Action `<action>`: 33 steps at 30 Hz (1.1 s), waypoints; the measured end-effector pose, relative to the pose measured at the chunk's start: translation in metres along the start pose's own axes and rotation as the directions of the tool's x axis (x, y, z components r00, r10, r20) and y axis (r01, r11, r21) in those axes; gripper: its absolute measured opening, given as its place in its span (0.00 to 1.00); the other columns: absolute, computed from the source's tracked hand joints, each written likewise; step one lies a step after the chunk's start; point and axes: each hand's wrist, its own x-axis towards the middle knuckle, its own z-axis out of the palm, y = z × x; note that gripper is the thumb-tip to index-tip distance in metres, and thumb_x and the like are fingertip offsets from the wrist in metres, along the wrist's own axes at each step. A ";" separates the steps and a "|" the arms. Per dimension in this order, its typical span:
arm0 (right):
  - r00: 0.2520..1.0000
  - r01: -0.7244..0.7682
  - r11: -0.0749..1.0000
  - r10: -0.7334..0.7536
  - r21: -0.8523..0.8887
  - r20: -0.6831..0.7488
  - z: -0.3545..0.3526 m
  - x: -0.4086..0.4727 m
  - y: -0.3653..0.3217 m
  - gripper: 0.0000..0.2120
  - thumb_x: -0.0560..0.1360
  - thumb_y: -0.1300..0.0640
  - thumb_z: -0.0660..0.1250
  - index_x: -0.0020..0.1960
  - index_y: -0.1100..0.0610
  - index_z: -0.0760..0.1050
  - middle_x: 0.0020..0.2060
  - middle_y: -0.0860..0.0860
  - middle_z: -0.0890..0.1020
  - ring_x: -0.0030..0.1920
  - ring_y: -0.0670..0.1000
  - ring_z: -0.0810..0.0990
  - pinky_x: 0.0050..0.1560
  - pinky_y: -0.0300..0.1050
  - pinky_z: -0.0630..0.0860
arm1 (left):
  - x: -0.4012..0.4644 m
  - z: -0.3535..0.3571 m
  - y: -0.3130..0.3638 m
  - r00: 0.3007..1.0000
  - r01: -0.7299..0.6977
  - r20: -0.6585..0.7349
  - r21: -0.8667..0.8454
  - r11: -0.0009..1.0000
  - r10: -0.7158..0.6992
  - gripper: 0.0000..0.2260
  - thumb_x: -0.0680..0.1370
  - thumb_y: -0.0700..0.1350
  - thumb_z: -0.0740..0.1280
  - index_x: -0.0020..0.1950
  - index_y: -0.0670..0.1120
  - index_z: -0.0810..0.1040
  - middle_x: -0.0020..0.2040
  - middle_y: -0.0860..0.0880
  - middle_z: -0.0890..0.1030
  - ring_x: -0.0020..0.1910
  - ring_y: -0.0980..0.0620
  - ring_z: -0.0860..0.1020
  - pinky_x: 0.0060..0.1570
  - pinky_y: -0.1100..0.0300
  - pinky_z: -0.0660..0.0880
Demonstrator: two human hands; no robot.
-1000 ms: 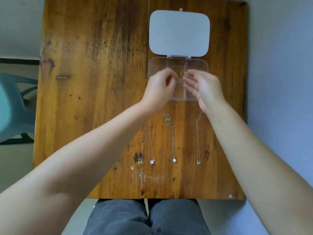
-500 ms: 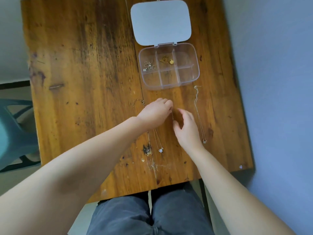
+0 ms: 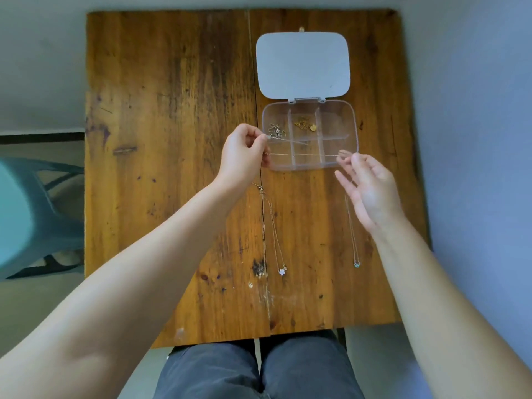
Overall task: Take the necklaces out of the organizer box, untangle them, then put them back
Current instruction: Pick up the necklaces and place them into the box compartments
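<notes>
The clear organizer box (image 3: 354,131) lies open on the wooden table, its grey lid (image 3: 302,64) flat behind it. A silver necklace (image 3: 276,132) sits bunched in the back-left compartment and a gold one (image 3: 305,125) in the back-middle. My left hand (image 3: 244,154) and my right hand (image 3: 368,188) pinch the two ends of a thin chain (image 3: 308,154) stretched across the box's front row. Two more necklaces lie straight on the table: one with a white flower pendant (image 3: 277,243), one with a small pendant (image 3: 353,240) under my right wrist.
The wooden table (image 3: 172,168) has a seam down its middle. A teal plastic chair (image 3: 31,214) stands to the left. A grey wall runs along the right side. My knees in dark trousers (image 3: 256,372) are at the table's front edge.
Both hands were down on the table at the middle necklace; they have lifted it and now hold it stretched sideways over the box. That necklace no longer lies on the table.
</notes>
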 end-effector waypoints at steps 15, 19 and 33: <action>0.957 0.223 0.676 -0.015 -0.702 0.290 0.066 0.057 -0.015 0.11 0.79 0.60 0.60 0.57 0.58 0.78 0.51 0.53 0.82 0.48 0.51 0.82 0.51 0.49 0.81 | 0.011 0.020 -0.004 0.999 -0.008 -0.036 0.241 0.970 0.017 0.08 0.78 0.40 0.61 0.47 0.42 0.80 0.40 0.47 0.82 0.37 0.50 0.82 0.43 0.55 0.81; 0.991 0.104 0.801 -0.033 -0.590 0.129 0.009 0.042 -0.012 0.11 0.80 0.62 0.58 0.57 0.57 0.76 0.51 0.52 0.81 0.42 0.42 0.83 0.39 0.35 0.81 | -0.007 0.037 0.001 0.966 -0.255 0.062 0.364 0.896 0.250 0.06 0.78 0.41 0.62 0.47 0.44 0.79 0.38 0.53 0.78 0.37 0.57 0.76 0.36 0.70 0.70; 0.986 -0.018 0.453 -0.142 -0.891 -0.092 -0.068 -0.064 0.116 0.10 0.76 0.52 0.66 0.53 0.57 0.74 0.50 0.54 0.76 0.48 0.51 0.75 0.40 0.40 0.69 | -0.003 0.145 -0.037 0.331 -0.874 0.932 0.361 -0.326 0.147 0.11 0.74 0.34 0.62 0.57 0.39 0.72 0.56 0.41 0.76 0.54 0.42 0.73 0.47 0.52 0.71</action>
